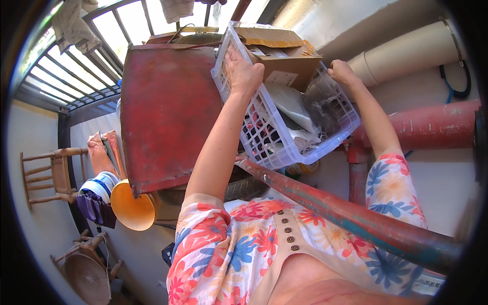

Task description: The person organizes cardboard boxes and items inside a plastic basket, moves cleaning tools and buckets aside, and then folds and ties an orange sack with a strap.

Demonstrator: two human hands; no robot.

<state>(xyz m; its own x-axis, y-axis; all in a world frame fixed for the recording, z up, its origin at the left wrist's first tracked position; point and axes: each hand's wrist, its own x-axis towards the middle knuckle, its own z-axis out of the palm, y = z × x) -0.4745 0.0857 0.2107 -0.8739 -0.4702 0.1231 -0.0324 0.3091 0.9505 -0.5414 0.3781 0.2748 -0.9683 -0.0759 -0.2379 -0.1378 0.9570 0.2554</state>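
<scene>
Both hands are at a clear plastic basket [274, 129] with pierced sides, tilted beside a red metal panel [171, 114]. My left hand [241, 72] grips the basket's left rim, its fingers partly hidden behind the side. At the opposite rim, my right hand [341, 71] is closed on the edge. Inside lie an opened cardboard box [291, 68] with brown tape and a printed label, and a whitish plastic bag [291, 105] with other wrapped items below it. A rubber tyre [248, 187] shows partly under the panel and basket.
A worn red-and-green pole [343, 213] crosses close in front of my body. Red pipes [431, 126] and a thick cream pipe [404, 53] run along the right wall. To the left are a yellow bucket [133, 206], a wooden chair [57, 175], a round stool [87, 276] and window bars [72, 76].
</scene>
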